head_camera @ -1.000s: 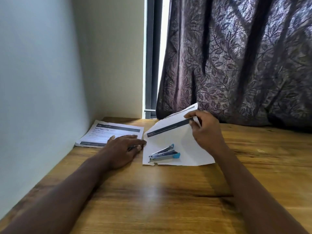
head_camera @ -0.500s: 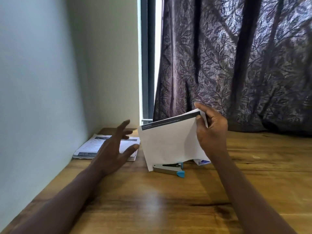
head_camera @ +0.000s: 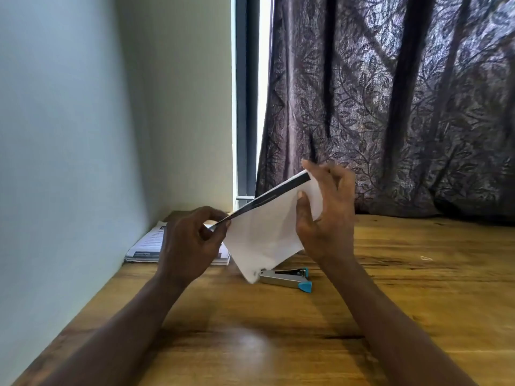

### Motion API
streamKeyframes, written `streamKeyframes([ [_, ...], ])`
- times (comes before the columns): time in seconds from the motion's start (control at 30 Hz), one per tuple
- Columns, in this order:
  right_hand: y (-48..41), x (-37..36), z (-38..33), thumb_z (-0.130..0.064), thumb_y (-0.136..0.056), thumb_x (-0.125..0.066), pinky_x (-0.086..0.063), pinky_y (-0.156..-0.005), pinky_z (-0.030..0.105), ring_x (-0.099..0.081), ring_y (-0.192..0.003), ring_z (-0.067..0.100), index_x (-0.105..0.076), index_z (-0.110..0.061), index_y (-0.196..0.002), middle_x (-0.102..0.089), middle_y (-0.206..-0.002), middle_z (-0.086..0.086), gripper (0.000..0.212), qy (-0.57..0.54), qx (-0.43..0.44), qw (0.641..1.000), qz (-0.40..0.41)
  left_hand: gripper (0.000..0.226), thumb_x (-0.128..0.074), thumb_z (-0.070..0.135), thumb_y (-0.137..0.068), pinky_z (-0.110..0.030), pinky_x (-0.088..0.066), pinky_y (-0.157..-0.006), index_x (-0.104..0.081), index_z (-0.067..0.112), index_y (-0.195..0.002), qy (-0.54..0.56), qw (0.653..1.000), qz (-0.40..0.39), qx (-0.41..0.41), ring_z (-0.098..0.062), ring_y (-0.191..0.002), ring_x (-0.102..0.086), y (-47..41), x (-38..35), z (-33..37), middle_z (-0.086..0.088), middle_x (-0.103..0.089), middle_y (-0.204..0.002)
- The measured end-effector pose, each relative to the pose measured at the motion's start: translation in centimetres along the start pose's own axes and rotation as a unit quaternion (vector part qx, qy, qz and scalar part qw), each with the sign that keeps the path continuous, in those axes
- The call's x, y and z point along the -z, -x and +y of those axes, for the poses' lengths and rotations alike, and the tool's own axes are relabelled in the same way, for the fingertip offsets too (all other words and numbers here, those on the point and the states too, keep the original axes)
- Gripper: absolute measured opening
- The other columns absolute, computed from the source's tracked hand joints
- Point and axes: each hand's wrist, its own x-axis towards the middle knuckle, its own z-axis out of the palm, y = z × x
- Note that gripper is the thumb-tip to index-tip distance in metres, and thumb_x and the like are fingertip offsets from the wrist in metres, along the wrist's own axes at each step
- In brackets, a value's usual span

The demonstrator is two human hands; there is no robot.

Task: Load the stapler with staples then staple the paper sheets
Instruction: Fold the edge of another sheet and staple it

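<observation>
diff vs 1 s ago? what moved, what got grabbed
Left hand left the table and pinched the paper sheets; right hand raised them off the stapler, so both hands hold them now. Stapler and far paper stack stayed on the table.

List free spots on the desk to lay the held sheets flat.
Free: the wide wooden desk right of the stapler, up to the curtain; also the near strip between the forearms. Crowded: the left rear corner, where the paper stack lies against the wall, and around the stapler under the held sheets.
</observation>
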Motion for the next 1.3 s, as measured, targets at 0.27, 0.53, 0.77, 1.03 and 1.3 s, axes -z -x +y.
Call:
streamKeyframes([
  [0.27, 1.6, -1.2, 0.8, -0.059, -0.102, -0.038, -0.053, -0.067, 0.035, -0.065, -0.073, 0.015, -0.039, -0.029, -0.152, -0.071, -0.086, -0.006, 0.059, -0.048, -0.15, 0.981, -0.113, 0.015, -0.081, 0.01, -0.083, -0.008, -0.053, -0.078, -0.073, 0.018, -0.093, -0.031, 0.992, 0.104, -0.058, -0.007, -0.081, -0.074, -0.5, 2.1, -1.7, 0.008, -0.075, -0.096],
  [0.53, 0.1, -0.2, 2.3, -0.054, -0.099, -0.049, -0.06, -0.061, 0.033, -0.076, -0.082, 0.032, -0.062, -0.015, -0.12, -0.073, -0.107, 0.023, 0.047, -0.447, -0.52, 0.712, -0.152, 0.019, -0.088, 0.014, -0.076, -0.036, -0.062, -0.079, -0.072, 0.019, -0.086, 0.033, 0.995, 0.023, -0.086, -0.006, -0.092, -0.072, 0.0, 0.9, -0.7, 0.012, -0.074, -0.099],
  [0.77, -0.3, 1.8, 6.2, -0.006, -0.086, -0.069, -0.062, -0.073, 0.044, -0.071, -0.098, 0.03, -0.05, -0.024, -0.132, -0.072, -0.117, 0.013, 0.053, -0.424, -0.563, 0.694, -0.143, 0.023, -0.078, 0.041, -0.082, -0.044, -0.062, -0.078, -0.07, 0.019, -0.079, 0.064, 0.993, -0.031, -0.093, -0.01, -0.095, -0.073, 0.2, 0.7, 0.7, 0.014, -0.075, -0.101],
  [1.03, 0.9, 1.3, 6.5, 0.004, -0.083, -0.072, -0.062, -0.066, 0.038, -0.073, -0.092, 0.028, -0.067, -0.017, -0.124, -0.078, -0.104, 0.011, 0.046, -0.348, -0.511, 0.764, -0.184, 0.031, -0.068, 0.052, -0.09, -0.026, -0.062, -0.056, -0.063, 0.022, -0.095, 0.08, 0.996, -0.049, 0.002, -0.002, -0.074, -0.076, 0.2, 0.3, -0.1, 0.021, -0.072, -0.107],
  [1.3, 1.5, 0.5, 5.8, 0.008, -0.086, -0.071, -0.059, -0.089, 0.054, -0.072, -0.106, 0.035, -0.069, -0.018, -0.123, -0.075, -0.115, 0.013, 0.045, -0.357, -0.466, 0.761, -0.278, 0.05, -0.077, 0.037, -0.074, -0.039, -0.066, -0.068, -0.064, 0.022, -0.12, 0.267, 0.923, -0.153, 0.23, -0.026, -0.091, -0.079, 0.0, 0.9, -1.3, -0.004, -0.08, -0.104],
])
